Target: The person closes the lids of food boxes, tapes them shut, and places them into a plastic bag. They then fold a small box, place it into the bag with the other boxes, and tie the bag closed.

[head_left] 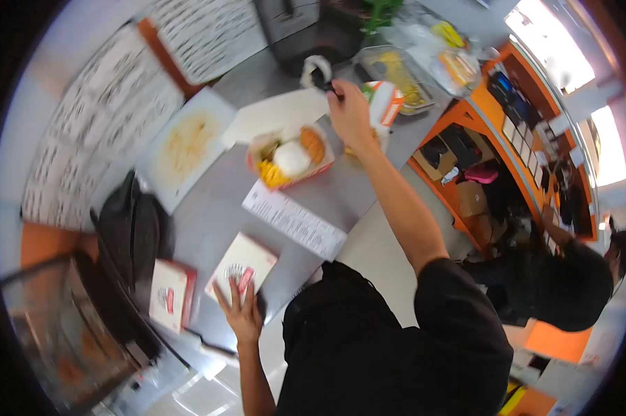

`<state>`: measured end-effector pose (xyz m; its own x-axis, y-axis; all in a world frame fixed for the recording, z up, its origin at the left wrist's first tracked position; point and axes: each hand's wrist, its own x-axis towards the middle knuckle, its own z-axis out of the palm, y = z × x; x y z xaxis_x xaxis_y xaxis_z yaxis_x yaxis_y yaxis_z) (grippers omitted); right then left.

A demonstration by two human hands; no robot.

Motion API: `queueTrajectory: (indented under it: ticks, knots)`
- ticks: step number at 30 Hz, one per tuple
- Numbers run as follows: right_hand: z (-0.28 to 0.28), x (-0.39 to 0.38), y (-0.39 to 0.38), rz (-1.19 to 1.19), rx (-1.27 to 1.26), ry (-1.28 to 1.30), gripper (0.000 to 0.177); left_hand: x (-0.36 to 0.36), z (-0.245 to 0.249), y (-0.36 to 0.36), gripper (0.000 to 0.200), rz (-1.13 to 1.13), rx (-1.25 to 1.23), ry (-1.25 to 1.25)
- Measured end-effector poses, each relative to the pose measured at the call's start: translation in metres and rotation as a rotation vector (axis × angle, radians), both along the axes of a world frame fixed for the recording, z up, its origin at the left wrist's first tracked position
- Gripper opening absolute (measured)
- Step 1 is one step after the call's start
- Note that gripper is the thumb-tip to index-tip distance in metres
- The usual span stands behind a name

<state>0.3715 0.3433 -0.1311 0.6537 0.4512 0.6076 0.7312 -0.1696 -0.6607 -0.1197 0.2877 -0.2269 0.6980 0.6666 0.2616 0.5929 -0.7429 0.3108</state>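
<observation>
The left hand lies over the near edge of a closed white box, fingers spread, the lid under their tips. Farther off, the right hand pinches a dark object I can't identify; the open food box sits left of it, nearer.

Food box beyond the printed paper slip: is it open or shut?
Open: the food box has its white lid swung back, and yellow pieces, a white mound and a brown piece show inside.
</observation>
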Motion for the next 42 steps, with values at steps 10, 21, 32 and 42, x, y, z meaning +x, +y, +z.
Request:
queueTrajectory:
  ticks: [10, 21, 32, 42]
  knots:
    - [-0.053, 0.179, 0.108, 0.007, -0.884, 0.311, 0.037, 0.017, 0.021, -0.001, 0.05, -0.19, 0.095, 0.136]
    - [-0.031, 0.192, 0.094, 0.237, -0.912, 0.454, 0.04, -0.036, -0.047, 0.036, 0.047, -0.186, 0.308, 0.18]
    - [-0.067, 0.156, 0.088, 0.13, -0.655, 0.486, 0.036, 0.0, -0.001, -0.006, 0.042, 0.004, -0.023, 0.109]
    - [-0.083, 0.132, 0.043, 0.243, 0.005, 1.168, 0.021, 0.008, 0.007, -0.008, 0.038, 0.046, -0.047, 0.068]
